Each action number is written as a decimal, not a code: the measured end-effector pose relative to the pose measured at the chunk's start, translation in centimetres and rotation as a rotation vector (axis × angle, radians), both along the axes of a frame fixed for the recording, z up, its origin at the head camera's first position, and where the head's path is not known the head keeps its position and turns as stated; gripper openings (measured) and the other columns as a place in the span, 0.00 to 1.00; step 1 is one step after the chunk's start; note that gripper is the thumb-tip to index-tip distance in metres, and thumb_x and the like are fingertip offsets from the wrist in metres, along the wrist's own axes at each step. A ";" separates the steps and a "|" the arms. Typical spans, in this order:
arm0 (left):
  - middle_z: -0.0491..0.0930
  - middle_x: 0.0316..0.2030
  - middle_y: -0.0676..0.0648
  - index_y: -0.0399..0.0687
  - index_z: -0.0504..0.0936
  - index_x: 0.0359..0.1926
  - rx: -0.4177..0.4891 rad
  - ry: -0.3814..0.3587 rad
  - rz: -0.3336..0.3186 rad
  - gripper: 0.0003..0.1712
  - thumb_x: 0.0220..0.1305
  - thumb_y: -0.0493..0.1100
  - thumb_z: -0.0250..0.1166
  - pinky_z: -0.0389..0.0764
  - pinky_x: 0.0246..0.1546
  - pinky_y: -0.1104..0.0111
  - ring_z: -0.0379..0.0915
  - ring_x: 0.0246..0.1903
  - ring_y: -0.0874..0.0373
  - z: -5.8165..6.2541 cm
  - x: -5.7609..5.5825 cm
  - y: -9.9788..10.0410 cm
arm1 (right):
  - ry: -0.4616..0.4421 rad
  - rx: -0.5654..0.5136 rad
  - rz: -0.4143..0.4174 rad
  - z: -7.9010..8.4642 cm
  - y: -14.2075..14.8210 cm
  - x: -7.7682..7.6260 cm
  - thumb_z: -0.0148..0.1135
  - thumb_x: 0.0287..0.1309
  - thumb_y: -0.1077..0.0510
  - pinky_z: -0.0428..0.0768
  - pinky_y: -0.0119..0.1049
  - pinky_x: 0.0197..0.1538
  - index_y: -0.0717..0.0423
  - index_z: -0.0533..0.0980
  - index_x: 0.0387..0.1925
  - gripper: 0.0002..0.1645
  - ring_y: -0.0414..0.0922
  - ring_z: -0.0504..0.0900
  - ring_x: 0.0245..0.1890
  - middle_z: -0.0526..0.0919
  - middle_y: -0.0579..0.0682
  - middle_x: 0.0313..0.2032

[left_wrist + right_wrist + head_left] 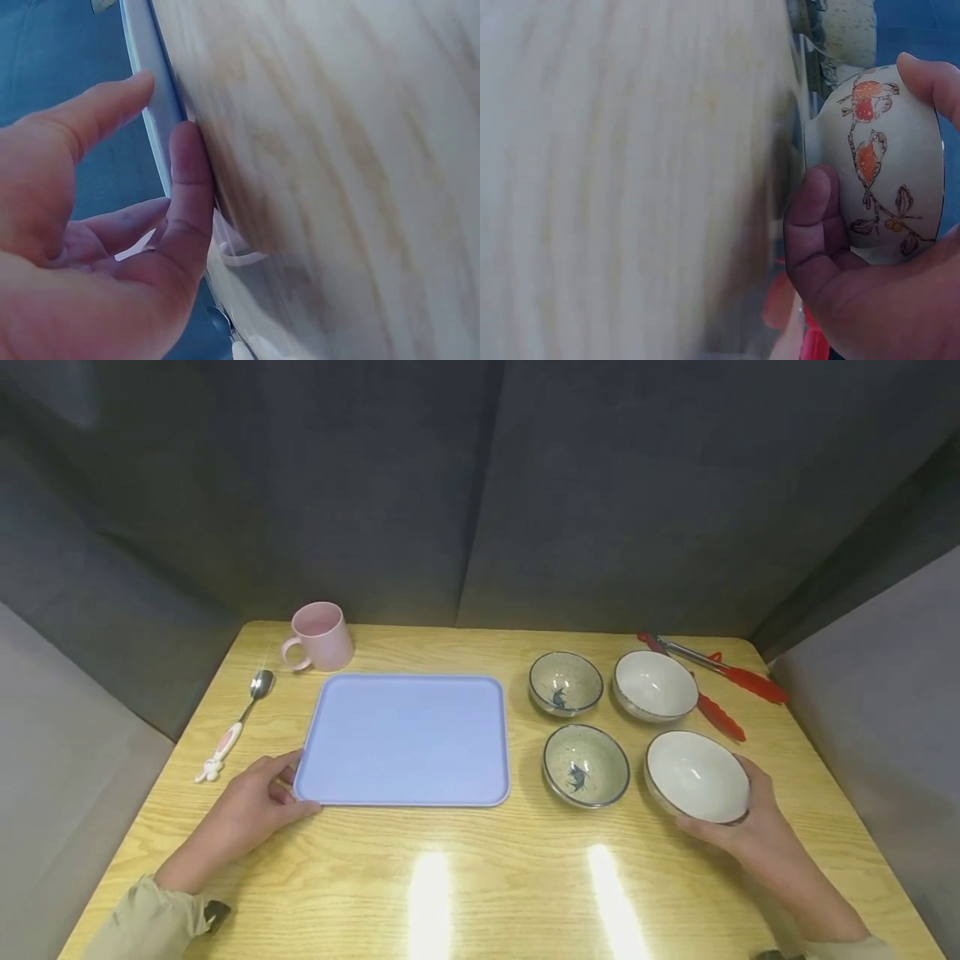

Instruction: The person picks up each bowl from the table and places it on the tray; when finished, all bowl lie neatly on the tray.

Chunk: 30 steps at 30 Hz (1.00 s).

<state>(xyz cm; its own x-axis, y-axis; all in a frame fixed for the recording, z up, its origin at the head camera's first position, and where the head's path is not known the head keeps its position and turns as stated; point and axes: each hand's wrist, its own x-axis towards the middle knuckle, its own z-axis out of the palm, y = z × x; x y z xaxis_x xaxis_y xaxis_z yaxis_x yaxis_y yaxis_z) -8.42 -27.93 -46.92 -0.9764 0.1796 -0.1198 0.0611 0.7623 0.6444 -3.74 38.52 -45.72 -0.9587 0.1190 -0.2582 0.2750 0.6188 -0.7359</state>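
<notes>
My left hand (251,802) is at the near left corner of a light blue rectangular tray (405,743), thumb along the front edge and fingers at the left side. In the left wrist view, thumb and fingers bracket the tray's rim (156,112). My right hand (765,827) grips a white bowl (697,777) from its right, thumb at the near rim. The right wrist view shows orange birds on a branch painted on the bowl's outside (885,165), with fingers curled against its lower wall. Whether its foot touches the table, I cannot tell.
Two grey-green bowls (566,683) (587,766) stand right of the tray. Another white bowl (656,685) is behind the held one, beside red-tipped tongs (750,683). At the left are a pink mug (324,639) and a spoon (228,739) with a white figured handle.
</notes>
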 end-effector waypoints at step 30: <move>0.81 0.51 0.39 0.29 0.71 0.79 0.026 -0.007 0.028 0.50 0.65 0.45 0.84 0.79 0.33 0.71 0.79 0.41 0.56 -0.1 0.2 0.0 | 0.062 0.012 0.049 4.0 -1.7 -1.6 0.82 0.64 0.53 0.73 0.70 0.70 0.57 0.26 0.90 0.82 0.76 0.60 0.76 0.42 0.77 0.85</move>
